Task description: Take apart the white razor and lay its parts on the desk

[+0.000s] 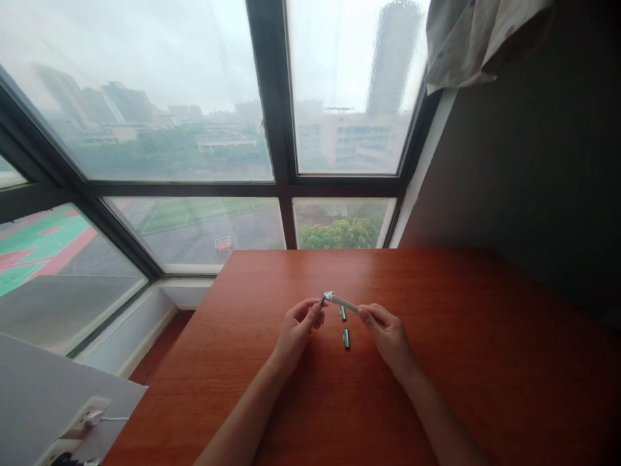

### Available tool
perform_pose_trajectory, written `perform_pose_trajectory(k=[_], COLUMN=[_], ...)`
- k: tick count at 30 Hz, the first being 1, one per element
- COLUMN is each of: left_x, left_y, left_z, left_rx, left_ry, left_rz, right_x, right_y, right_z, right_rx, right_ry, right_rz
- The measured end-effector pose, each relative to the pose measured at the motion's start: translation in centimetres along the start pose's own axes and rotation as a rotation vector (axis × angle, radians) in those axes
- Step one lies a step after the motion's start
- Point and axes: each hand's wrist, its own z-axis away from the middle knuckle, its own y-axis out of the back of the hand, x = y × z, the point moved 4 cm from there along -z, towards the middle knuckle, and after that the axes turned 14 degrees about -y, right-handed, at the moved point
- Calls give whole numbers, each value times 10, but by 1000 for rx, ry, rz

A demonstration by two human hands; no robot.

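Above the middle of the wooden table, my right hand pinches the end of a pale razor handle. The handle's silver head end points left and meets a small dark razor cartridge. My left hand grips that cartridge between thumb and fingers. Whether cartridge and handle are locked together or only touching, I cannot tell. Two more razor cartridges, dark with a green strip, lie on the table between my hands: a far one, just under the handle, and a nearer one.
Large windows with a dark frame rise behind the table's far edge. A dark wall stands to the right, with a hanging cloth above. At lower left are a wall socket and a white plug with its cable.
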Motion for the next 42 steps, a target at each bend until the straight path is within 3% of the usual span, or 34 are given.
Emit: perform_pose_trajectory(k=[16,42], left_x=[-1,1], left_y=[3,2], left_z=[0,0], left_rx=[53,49], left_ry=[-27,-40], left_rz=[-37,-74], right_x=[3,2], right_y=[-1,0], right_z=[0,1], right_rx=[-29,-46], right_ry=[-55,-21], right_rz=[-5,-4])
